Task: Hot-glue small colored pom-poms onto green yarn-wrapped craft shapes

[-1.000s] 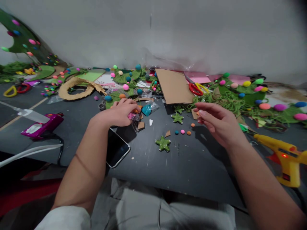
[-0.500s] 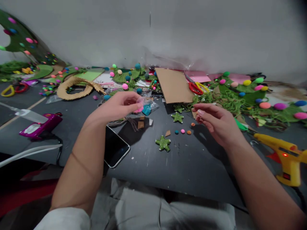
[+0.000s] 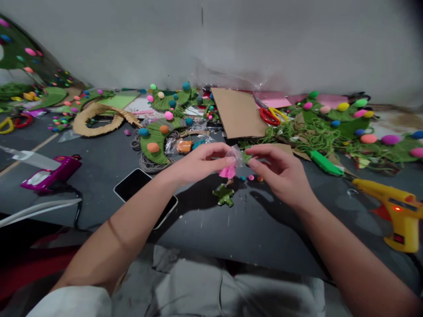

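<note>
Over the middle of the table my left hand (image 3: 206, 164) pinches a small clear plastic bag (image 3: 236, 154) with pink clay (image 3: 228, 171) in its lower end. Just right of the bag is my right hand (image 3: 276, 169), its thumb and fingers parted, with no held thing visible. Through that gap part of a green star (image 3: 246, 157) shows on the table behind. Another green yarn-wrapped star (image 3: 224, 195) lies below the bag. Close under the hands rest small balls: one teal (image 3: 243, 178), one pink (image 3: 251, 178) and one orange (image 3: 260, 179).
A phone (image 3: 132, 185) lies partly under my left forearm. Right stands a yellow glue gun (image 3: 393, 207) with a red light, near a green-handled tool (image 3: 325, 163). Behind are cardboard (image 3: 236, 114), scissors (image 3: 271, 116) and green yarn (image 3: 310, 136). A purple device (image 3: 54, 174) sits left.
My left hand has carried the bag of pink clay right, toward my right hand. My right hand has shifted left, its fingers now more apart. The wreath and orange packet behind are uncovered.
</note>
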`<state>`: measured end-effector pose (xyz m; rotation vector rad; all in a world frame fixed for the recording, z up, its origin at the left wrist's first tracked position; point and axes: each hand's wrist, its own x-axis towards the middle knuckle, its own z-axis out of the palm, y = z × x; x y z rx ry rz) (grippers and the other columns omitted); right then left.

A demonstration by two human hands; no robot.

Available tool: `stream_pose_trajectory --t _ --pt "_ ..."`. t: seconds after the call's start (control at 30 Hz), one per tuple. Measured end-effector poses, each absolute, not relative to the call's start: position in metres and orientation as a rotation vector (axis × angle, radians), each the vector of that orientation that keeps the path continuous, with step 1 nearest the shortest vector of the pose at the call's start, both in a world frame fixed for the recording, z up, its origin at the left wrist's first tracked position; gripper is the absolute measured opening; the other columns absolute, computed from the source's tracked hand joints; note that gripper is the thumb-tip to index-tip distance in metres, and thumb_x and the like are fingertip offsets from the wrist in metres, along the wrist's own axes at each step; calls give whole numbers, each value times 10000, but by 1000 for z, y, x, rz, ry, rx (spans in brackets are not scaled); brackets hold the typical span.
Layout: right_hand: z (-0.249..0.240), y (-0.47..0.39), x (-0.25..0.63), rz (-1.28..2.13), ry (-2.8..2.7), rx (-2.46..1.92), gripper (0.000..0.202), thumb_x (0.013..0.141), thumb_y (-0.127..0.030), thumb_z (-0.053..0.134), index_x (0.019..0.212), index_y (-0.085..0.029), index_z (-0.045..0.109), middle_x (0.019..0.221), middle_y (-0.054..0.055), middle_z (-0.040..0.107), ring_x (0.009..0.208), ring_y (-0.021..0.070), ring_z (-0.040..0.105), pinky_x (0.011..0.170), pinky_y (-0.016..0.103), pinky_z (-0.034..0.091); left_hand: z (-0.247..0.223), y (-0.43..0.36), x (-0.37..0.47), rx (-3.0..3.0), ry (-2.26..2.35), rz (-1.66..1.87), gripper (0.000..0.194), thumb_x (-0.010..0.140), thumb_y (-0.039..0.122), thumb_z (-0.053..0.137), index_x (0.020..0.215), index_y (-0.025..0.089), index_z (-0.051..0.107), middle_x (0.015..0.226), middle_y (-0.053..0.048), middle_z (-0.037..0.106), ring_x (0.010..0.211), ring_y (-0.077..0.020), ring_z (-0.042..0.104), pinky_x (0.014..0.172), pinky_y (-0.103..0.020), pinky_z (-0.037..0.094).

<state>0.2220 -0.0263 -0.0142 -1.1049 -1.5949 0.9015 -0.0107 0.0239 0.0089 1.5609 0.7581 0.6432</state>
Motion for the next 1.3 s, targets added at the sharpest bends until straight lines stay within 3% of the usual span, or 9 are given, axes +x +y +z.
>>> stream_pose_trajectory --t 0.07,0.2,0.37,0.53,0.73,0.97,1.2,1.3 --pt "-14 -26 225 791 -1673 -1099 106 960 -329 723 1037 -293 787 1150 58 747 1083 230 705 827 341 603 7 22 -8 1508 760 570 226 960 397 706 1043 187 705 950 -53 718 910 -185 717 826 -316 601" --pt "-18 -22 226 739 -1784 -1080 114 963 -280 705 1040 -265 788 1140 69 736 1033 217 713 790 326 594 5 21 -3 1430 761 498 274 976 433 671 1071 177 665 945 -38 675 861 -185 704 768 -329 601" --pt "-26 -19 223 581 -1828 -1074 91 923 -225 739 966 -233 818 1026 63 758 901 194 725 739 312 579 3 23 -6 1631 678 439 280 956 342 674 1161 153 706 955 -42 681 861 -161 617 799 -298 520" --pt "-26 -19 224 410 -1796 -1128 64 874 -200 793 829 -242 814 872 30 774 775 179 707 697 320 555 -7 28 -9 1621 666 495 563 863 306 796 1377 154 624 1139 -100 735 929 -189 672 848 -328 541" --pt "-21 -20 229 365 -1767 -1194 70 832 -204 827 785 -250 804 867 26 782 804 195 720 693 330 543 -10 31 -7 1441 826 768 349 825 336 870 1079 128 750 1029 -87 790 879 -146 710 798 -258 547" --pt "-18 -18 235 626 -1695 -1145 80 837 -150 756 831 -230 761 858 30 764 783 190 688 682 326 541 -6 38 -11 1281 829 822 286 760 217 892 1031 176 810 921 -31 803 773 -102 695 669 -200 516" --pt "-14 -17 233 521 -1744 -1093 238 849 -75 677 894 -246 836 983 34 783 823 157 716 615 259 519 -5 35 -13 1252 807 765 397 716 105 870 1097 160 775 976 -56 824 853 -143 761 804 -252 577" --pt "-16 -19 230 585 -1745 -1064 174 846 -134 764 916 -269 849 944 22 797 784 154 718 605 258 532 -5 34 -13 1295 811 747 414 708 97 871 1106 151 767 948 -46 825 833 -133 759 813 -244 573"
